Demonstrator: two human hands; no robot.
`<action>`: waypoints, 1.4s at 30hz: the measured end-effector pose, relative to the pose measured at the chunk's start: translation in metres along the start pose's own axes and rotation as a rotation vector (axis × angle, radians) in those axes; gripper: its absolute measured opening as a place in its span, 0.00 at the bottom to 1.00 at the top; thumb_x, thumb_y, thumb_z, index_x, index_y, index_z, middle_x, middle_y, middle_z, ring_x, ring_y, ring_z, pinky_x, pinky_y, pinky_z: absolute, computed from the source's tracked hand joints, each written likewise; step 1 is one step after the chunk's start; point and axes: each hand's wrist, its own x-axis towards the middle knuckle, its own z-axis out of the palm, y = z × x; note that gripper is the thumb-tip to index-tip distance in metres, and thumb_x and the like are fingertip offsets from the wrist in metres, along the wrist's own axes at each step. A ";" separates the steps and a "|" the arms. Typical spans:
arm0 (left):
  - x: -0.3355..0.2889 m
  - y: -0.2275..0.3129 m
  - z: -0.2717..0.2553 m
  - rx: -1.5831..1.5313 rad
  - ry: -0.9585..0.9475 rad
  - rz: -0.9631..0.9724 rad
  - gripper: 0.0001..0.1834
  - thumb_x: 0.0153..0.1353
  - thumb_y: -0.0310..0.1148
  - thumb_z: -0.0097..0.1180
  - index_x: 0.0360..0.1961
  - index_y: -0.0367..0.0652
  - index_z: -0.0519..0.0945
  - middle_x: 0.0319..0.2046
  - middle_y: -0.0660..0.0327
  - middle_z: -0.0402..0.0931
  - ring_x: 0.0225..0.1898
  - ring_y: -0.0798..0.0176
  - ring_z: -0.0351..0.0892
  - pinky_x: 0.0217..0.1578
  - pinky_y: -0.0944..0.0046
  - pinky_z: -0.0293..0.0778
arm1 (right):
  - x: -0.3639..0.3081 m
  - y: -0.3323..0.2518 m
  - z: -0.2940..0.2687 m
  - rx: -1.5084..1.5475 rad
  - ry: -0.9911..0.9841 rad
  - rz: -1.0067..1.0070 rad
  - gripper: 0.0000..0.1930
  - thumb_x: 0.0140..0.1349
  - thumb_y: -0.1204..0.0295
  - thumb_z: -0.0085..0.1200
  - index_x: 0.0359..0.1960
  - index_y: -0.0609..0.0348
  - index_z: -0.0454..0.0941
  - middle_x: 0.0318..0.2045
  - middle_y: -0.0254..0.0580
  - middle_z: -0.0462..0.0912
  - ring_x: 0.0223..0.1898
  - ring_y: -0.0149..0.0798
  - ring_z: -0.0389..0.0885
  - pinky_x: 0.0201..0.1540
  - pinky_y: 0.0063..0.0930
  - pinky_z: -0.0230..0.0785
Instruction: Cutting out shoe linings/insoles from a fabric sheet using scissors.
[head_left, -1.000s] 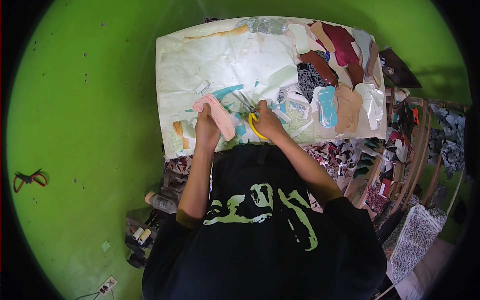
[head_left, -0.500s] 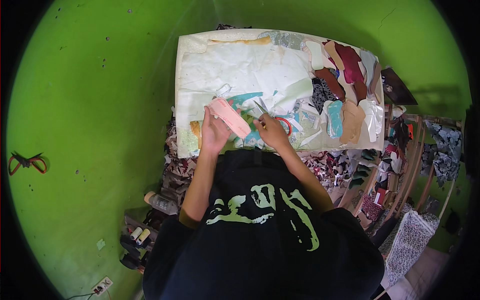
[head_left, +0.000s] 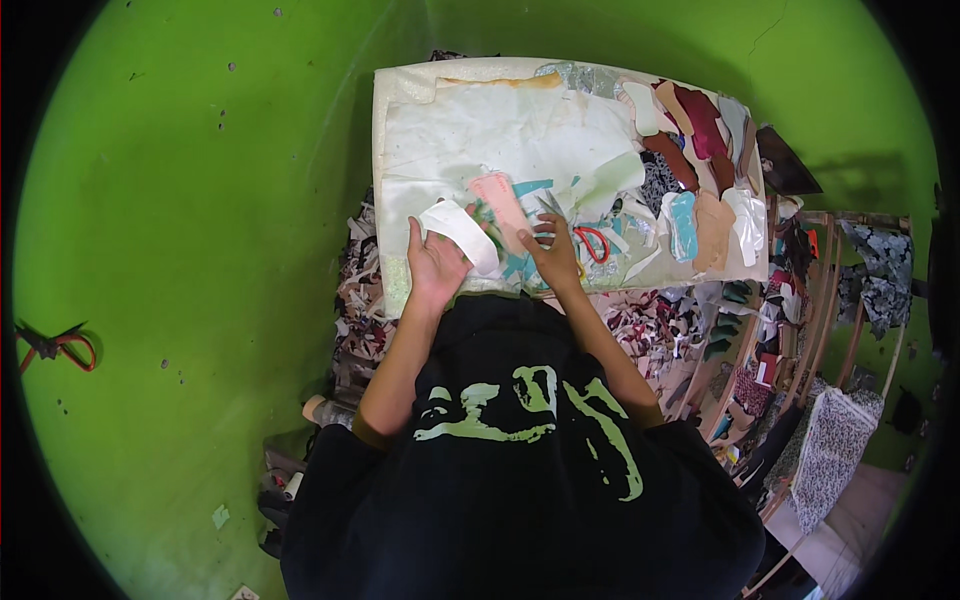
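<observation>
My left hand [head_left: 437, 268] holds a white insole-shaped piece [head_left: 460, 232], fingers beneath it and thumb apart at its side. My right hand [head_left: 554, 258] pinches the near end of a pink insole-shaped piece [head_left: 498, 205] with faint red marks, tilted away over the table. Red-handled scissors [head_left: 592, 245] show beside and behind my right hand, blades pointing to the far left. Whether that hand also grips them I cannot tell. Under both hands lie teal and white scraps.
A pale table [head_left: 480, 125] stands against the green wall. Insole-shaped cutouts in maroon, brown [head_left: 713, 232], teal [head_left: 683, 225] and white lie along its right side. Heaps of scraps [head_left: 640, 325] surround its near edge. A wooden rack [head_left: 790, 330] with fabric is at the right.
The pink piece was on my left hand and is now at my right fingertips, farther off. A white piece now shows in my left hand. The view has shifted slightly.
</observation>
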 end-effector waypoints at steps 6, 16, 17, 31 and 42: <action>-0.011 0.015 -0.015 0.076 -0.088 -0.075 0.33 0.72 0.60 0.33 0.70 0.53 0.60 0.68 0.50 0.64 0.66 0.42 0.66 0.65 0.42 0.60 | -0.019 0.009 0.017 0.127 -0.360 0.401 0.24 0.68 0.56 0.54 0.58 0.57 0.69 0.52 0.51 0.75 0.36 0.40 0.80 0.39 0.32 0.75; 0.003 -0.002 -0.003 0.103 -0.221 -0.163 0.32 0.71 0.50 0.39 0.66 0.37 0.62 0.67 0.43 0.64 0.67 0.42 0.64 0.65 0.46 0.62 | -0.037 0.012 -0.004 0.887 -0.449 0.577 0.22 0.62 0.79 0.59 0.58 0.55 0.69 0.51 0.43 0.76 0.40 0.34 0.80 0.44 0.26 0.77; 0.008 -0.006 -0.005 0.056 -0.226 -0.163 0.33 0.70 0.52 0.39 0.66 0.38 0.62 0.67 0.45 0.63 0.67 0.43 0.64 0.65 0.46 0.61 | -0.039 0.009 -0.008 0.898 -0.441 0.574 0.22 0.62 0.79 0.59 0.58 0.55 0.69 0.51 0.43 0.76 0.40 0.34 0.80 0.44 0.26 0.77; 0.080 -0.177 0.048 1.193 -0.054 -0.626 0.14 0.63 0.27 0.61 0.49 0.42 0.78 0.46 0.62 0.79 0.45 0.63 0.82 0.42 0.65 0.82 | -0.065 0.092 -0.200 0.237 0.268 0.202 0.12 0.59 0.77 0.62 0.44 0.62 0.78 0.35 0.39 0.84 0.38 0.29 0.81 0.44 0.26 0.73; 0.263 -0.336 0.101 1.629 -0.474 -0.313 0.11 0.58 0.31 0.68 0.39 0.36 0.84 0.29 0.64 0.82 0.26 0.74 0.77 0.28 0.72 0.74 | -0.049 0.144 -0.327 0.364 0.507 0.441 0.06 0.62 0.76 0.61 0.39 0.65 0.82 0.28 0.36 0.83 0.28 0.25 0.80 0.32 0.20 0.72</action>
